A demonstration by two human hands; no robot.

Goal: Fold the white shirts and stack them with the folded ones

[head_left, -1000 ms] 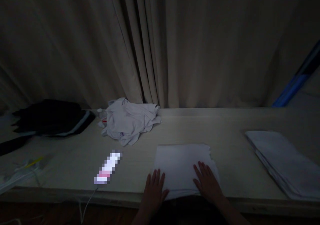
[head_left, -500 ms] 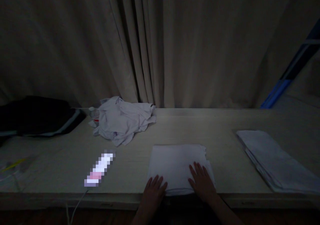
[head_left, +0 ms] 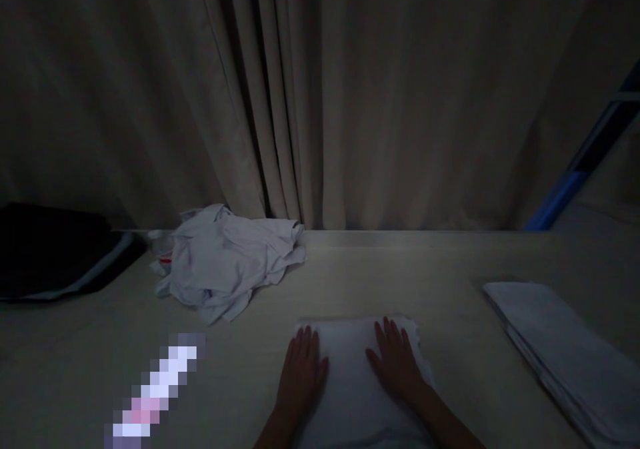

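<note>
Pale tabletop [head_left: 380,276], folded white cloth [head_left: 347,389] under left hand [head_left: 301,372] and right hand [head_left: 397,366]

Plain whitish cloth [head_left: 347,386], brown curtain [head_left: 410,102], cream table [head_left: 395,272]

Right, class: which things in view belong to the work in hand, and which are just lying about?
In hand:
folded white cloth, under both hands

Apparently lying about:
crumpled pale cloth
dark fabric pile
pixelated bright object
folded cloth at far right, though it may belong
</note>
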